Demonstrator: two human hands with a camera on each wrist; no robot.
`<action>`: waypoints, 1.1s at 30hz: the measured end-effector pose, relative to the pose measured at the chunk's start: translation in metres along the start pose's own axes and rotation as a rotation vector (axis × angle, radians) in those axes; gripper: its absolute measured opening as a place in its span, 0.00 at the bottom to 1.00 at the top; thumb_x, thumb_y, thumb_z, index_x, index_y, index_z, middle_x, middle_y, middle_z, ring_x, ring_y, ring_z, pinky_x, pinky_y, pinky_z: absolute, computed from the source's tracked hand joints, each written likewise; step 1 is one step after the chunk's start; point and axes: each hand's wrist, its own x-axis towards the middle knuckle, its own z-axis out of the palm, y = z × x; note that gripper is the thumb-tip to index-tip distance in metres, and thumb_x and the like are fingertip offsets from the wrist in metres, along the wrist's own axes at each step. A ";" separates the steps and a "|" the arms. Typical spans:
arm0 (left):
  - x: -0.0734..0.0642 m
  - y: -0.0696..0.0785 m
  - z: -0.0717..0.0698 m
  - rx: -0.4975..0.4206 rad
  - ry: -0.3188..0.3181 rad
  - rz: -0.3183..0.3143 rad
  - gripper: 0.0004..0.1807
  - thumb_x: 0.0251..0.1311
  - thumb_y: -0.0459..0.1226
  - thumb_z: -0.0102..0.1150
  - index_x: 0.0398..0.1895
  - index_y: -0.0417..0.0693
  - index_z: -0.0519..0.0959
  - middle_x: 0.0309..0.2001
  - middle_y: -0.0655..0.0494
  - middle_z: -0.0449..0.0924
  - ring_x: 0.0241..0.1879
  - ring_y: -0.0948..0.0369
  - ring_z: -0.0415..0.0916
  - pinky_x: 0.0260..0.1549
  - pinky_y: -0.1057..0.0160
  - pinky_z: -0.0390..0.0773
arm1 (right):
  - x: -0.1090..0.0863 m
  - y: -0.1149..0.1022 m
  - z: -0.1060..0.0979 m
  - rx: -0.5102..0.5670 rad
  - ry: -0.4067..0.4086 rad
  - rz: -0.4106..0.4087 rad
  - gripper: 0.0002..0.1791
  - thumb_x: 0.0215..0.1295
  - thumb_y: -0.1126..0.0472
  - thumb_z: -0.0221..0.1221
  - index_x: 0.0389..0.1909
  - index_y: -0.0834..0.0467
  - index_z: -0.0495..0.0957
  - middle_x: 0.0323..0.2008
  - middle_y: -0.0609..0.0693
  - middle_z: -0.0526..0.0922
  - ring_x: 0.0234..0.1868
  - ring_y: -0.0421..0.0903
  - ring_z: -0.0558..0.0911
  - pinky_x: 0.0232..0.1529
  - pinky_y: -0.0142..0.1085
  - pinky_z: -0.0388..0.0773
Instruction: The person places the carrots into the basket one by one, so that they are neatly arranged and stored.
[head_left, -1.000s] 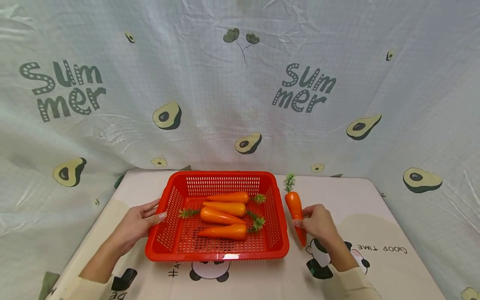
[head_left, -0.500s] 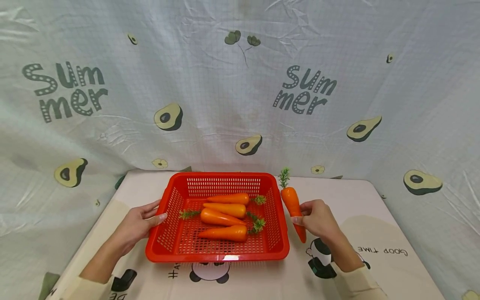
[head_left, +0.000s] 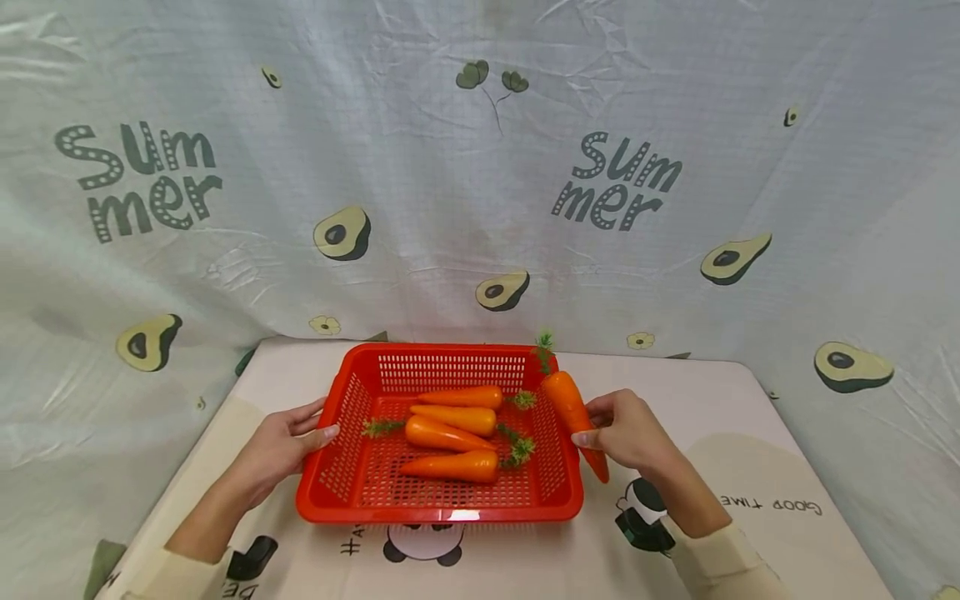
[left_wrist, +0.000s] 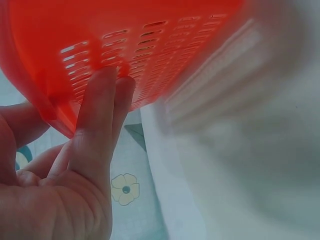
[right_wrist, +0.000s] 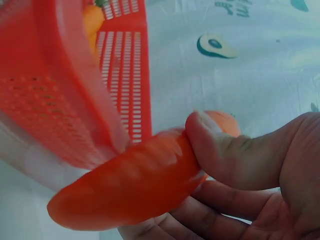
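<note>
My left hand [head_left: 272, 450] grips the left rim of a red perforated plastic basket [head_left: 442, 514], thumb over the edge. In the left wrist view its fingers [left_wrist: 97, 107] lie along the slotted outer wall. Several orange carrots [head_left: 452, 467] with green leafy tops lie inside the basket. My right hand [head_left: 632, 432] pinches another carrot [head_left: 567, 402] between thumb and fingers, around its lower half. That carrot is tilted, leafy end up and leaning left, and overlaps the basket's right rim in the head view. Its pointed end [right_wrist: 75, 207] stays outside, close by the basket wall in the right wrist view.
The basket sits on a pale table cover [head_left: 525, 567] printed with pandas and lettering. Behind the table hangs a light cloth [head_left: 420, 275] with avocado and "summer" prints, and it also rises along both sides.
My right hand has lifted the carrot and carried it left, so its leafy top now overlaps the basket's right rim. The left hand keeps its hold on the basket.
</note>
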 end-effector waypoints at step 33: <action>-0.002 -0.001 0.001 -0.028 0.031 0.004 0.41 0.75 0.41 0.59 0.82 0.36 0.53 0.74 0.28 0.65 0.52 0.47 0.87 0.46 0.50 0.90 | 0.034 -0.039 0.015 0.006 -0.410 -0.223 0.14 0.59 0.68 0.72 0.47 0.65 0.88 0.37 0.54 0.89 0.34 0.47 0.80 0.40 0.39 0.89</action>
